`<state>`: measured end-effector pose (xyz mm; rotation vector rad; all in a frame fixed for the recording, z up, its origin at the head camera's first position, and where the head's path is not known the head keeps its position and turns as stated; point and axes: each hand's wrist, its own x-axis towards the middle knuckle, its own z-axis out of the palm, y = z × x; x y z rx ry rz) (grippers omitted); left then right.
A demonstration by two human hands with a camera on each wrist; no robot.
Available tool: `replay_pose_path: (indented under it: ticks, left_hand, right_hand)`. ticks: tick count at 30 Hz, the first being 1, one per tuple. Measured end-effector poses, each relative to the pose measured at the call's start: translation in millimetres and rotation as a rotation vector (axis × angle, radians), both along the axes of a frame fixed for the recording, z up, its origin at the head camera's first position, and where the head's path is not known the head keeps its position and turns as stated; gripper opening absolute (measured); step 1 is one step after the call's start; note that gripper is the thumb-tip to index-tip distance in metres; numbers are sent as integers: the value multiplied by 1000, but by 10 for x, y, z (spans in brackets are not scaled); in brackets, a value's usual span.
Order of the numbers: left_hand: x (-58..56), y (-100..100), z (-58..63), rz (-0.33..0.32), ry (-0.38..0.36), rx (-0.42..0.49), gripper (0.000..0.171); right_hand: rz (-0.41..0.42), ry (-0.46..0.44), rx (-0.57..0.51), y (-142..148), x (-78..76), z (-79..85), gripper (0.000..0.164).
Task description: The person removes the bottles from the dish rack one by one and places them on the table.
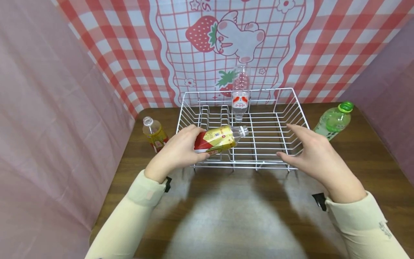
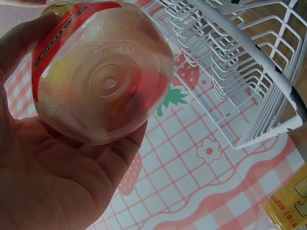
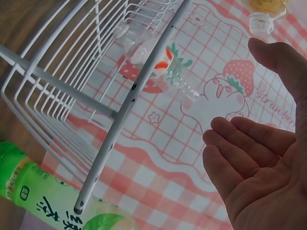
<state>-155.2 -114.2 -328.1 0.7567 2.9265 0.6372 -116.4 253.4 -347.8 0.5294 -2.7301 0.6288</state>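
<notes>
My left hand (image 1: 181,146) grips a plastic bottle (image 1: 216,140) with a red and yellow label around its base end. The bottle lies sideways above the front left of a white wire dish rack (image 1: 268,163), its capless neck pointing right. In the left wrist view the bottle's round bottom (image 2: 110,81) faces the camera, with thumb and fingers curved about it. My right hand (image 1: 315,153) holds nothing; thumb and fingers are spread apart over the rack's right front corner. A clear bottle (image 1: 240,102) with a white and red label stands neck down at the rack's back.
Left of the rack, a similar red and yellow bottle (image 1: 154,131) stands on the wooden table (image 1: 129,169), partly behind my left hand. On the right is a green bottle (image 1: 334,120) with a green cap. A checked strawberry cloth (image 1: 207,64) hangs behind the rack.
</notes>
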Motion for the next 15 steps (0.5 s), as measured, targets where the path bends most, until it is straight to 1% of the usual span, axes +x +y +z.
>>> replay_pose_path:
  ticks: [6, 11, 15]
  left_hand:
    - [12, -31, 6, 7, -1, 15, 61]
    - [16, -66, 8, 12, 11, 26, 60]
    - [16, -81, 7, 12, 15, 30, 59]
  right_hand:
    - [-23, -7, -4, 86, 18, -25, 87]
    - [-21, 24, -26, 152, 38, -82, 91]
    - [-33, 21, -26, 203, 51, -118, 92]
